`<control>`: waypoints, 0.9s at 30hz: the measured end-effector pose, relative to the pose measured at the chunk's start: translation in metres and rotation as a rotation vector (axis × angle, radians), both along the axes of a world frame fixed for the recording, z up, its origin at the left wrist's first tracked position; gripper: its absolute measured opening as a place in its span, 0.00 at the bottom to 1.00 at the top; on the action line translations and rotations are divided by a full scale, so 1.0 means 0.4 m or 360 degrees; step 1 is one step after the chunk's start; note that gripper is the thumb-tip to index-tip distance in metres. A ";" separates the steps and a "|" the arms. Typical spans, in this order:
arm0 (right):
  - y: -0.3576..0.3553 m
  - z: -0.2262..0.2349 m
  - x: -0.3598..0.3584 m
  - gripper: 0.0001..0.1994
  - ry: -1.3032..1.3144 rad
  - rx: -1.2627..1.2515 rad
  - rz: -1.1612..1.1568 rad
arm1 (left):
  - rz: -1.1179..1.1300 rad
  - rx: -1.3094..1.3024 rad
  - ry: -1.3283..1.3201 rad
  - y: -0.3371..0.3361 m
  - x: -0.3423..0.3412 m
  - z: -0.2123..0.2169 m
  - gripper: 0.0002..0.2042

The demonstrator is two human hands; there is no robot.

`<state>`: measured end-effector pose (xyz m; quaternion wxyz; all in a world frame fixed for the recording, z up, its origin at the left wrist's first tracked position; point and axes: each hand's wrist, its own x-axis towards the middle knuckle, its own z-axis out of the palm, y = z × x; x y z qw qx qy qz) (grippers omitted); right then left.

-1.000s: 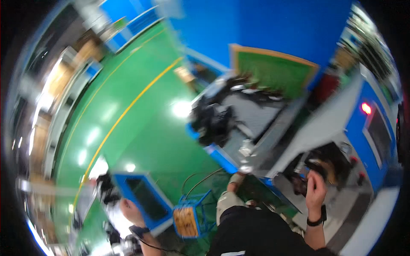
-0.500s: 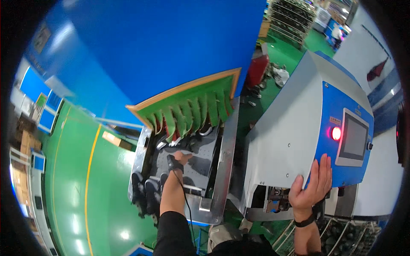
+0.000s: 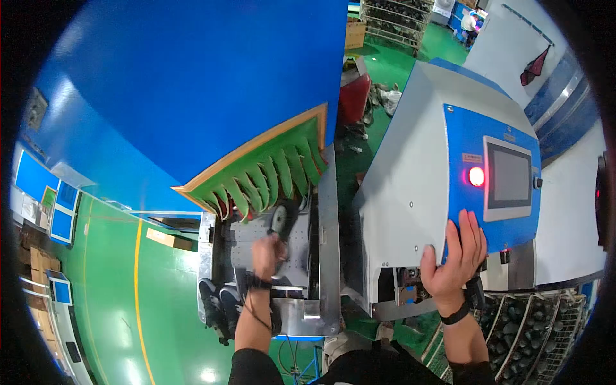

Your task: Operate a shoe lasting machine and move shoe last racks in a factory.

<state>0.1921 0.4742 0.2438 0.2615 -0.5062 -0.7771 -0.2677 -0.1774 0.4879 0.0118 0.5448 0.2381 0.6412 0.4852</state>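
My left hand [image 3: 263,255], smeared by motion, is closed on one end of a dark shoe [image 3: 278,220], its grey sole showing. They are over a perforated grey conveyor bed [image 3: 240,251], just in front of a green strip curtain [image 3: 269,176] with a wooden frame. Several black shoes [image 3: 217,307] sit along the near left end of the bed. Fingers outstretched, my right hand [image 3: 457,256] lies against the lower edge of a grey and blue machine [image 3: 410,186], beneath its screen [image 3: 508,179] and a lit red button [image 3: 476,176].
A large blue housing [image 3: 256,70] rises above the curtain. Racks of dark shoe-shaped pieces stand at lower right [image 3: 523,333] and far back [image 3: 394,22]. A red bin [image 3: 354,99] is behind the machine. A cardboard box [image 3: 168,239] lies on the green floor at left.
My left hand has drawn back from the curtain toward me, now with a shoe in it. My right hand stays on the machine. The whole view has shifted and turned slightly.
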 end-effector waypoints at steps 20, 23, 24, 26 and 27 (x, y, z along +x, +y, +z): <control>-0.349 -0.197 0.288 0.41 0.2792 -0.2854 0.0756 | -0.0570 0.0295 -0.0571 -0.668 0.650 0.385 0.34; -0.425 -0.273 0.438 0.29 0.2997 -0.3233 0.0406 | -0.0957 0.0142 0.0158 -0.651 0.717 0.284 0.38; -0.447 -0.304 0.492 0.26 0.3084 -0.3489 0.0113 | -0.0993 0.0150 0.0140 -0.635 0.740 0.269 0.38; -0.502 -0.274 0.532 0.22 0.3415 -0.3321 0.0106 | -0.1259 -0.0018 -0.0053 -0.615 0.779 0.243 0.34; -0.562 -0.380 0.570 0.21 0.3410 -0.2975 0.0054 | -0.1398 0.0160 0.0146 -0.598 0.814 0.233 0.20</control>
